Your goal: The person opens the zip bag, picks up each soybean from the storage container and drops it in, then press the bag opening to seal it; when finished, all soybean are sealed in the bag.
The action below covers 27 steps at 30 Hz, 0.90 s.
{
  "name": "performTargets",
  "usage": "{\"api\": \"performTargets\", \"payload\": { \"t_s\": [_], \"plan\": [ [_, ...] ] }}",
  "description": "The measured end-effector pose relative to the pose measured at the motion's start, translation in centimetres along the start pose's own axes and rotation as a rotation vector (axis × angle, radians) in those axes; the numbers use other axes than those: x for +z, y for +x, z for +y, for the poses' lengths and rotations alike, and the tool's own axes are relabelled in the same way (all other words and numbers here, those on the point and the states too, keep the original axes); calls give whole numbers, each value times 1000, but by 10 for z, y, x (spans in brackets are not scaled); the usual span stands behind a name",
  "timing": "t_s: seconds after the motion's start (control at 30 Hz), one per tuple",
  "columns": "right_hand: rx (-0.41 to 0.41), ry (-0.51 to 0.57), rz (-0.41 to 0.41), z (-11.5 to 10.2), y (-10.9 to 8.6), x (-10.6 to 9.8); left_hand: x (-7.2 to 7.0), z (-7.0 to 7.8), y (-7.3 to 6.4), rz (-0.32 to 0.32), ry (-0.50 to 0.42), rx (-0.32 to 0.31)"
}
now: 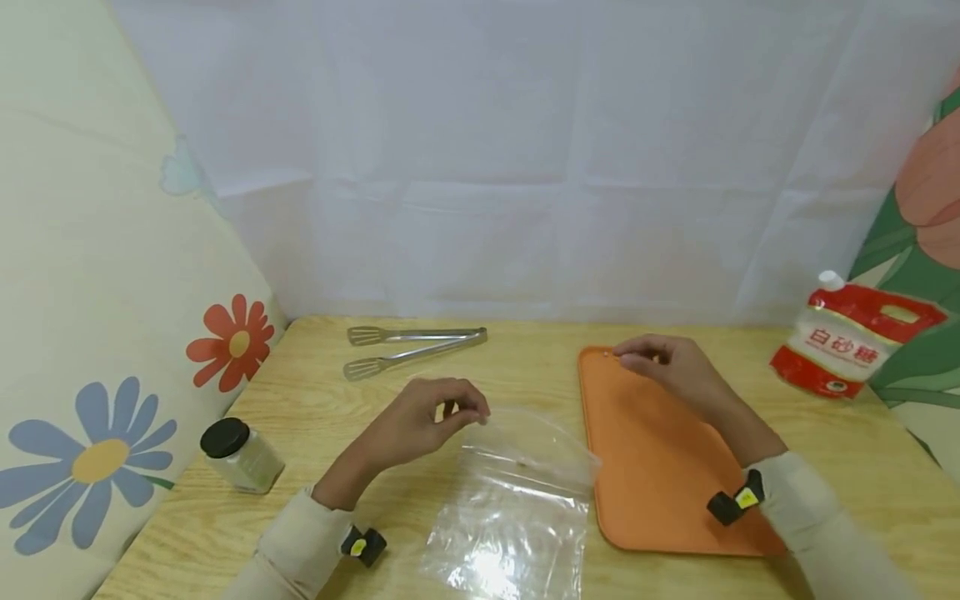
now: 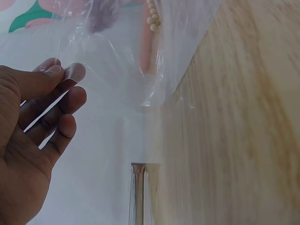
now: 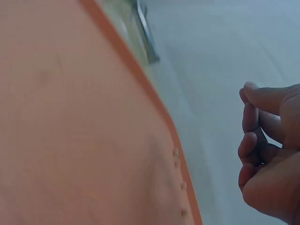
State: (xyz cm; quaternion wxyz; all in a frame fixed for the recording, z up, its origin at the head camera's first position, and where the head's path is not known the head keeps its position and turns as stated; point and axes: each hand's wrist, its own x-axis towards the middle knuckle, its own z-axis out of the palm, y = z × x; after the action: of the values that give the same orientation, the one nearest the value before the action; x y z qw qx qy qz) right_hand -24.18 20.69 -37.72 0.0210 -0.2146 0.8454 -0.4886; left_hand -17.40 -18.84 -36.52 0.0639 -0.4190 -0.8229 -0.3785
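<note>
My left hand (image 1: 427,421) pinches the upper left edge of a clear zip bag (image 1: 517,525) between thumb and forefinger. The bag lies toward the front of the table, its upper right corner touching an orange cutting board (image 1: 660,483). A tiny speck shows in the bag near its zip. My right hand (image 1: 675,371) is over the board's far edge, thumb and forefinger close together. Several small round beige beads or beans (image 3: 183,186) line that edge in the right wrist view. Whether those fingertips hold one is hidden. Through the bag, the left wrist view shows the beige row (image 2: 153,16).
Metal tongs (image 1: 420,346) lie spread at the back left. A square jar with a black lid (image 1: 243,457) stands at the left. A red and white sugar pouch (image 1: 843,342) stands at the back right. White cloth (image 1: 487,208) hangs behind the table.
</note>
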Motion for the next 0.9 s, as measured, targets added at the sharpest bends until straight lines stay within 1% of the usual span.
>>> {"api": "performTargets", "payload": {
  "t_s": [0.1, 0.2, 0.3, 0.37, 0.43, 0.5, 0.7, 0.9],
  "plan": [
    [-7, -162, 61, 16, 2, -15, 0, 0, 0, -3, 4, -1],
    [6, -314, 94, 28, 3, -24, 0, -1, 0, 2, 5, 6],
    [53, -456, 105, 36, 3, -30, 0, -3, -1, 4, 3, 12],
    [91, -514, 92, 39, 2, -32, 0, -3, -1, 3, 1, 13],
    [121, -535, 74, 42, 1, -34, 1, -3, -1, 0, 2, 13],
    [130, -536, 58, 44, 0, -34, 1, -3, -1, 0, 2, 14],
    [111, -515, 40, 49, 2, -34, 1, -3, 0, 2, 2, 19],
    [114, -540, 26, 52, 4, -31, 2, -3, 0, -1, -7, 21]
  ]
}}
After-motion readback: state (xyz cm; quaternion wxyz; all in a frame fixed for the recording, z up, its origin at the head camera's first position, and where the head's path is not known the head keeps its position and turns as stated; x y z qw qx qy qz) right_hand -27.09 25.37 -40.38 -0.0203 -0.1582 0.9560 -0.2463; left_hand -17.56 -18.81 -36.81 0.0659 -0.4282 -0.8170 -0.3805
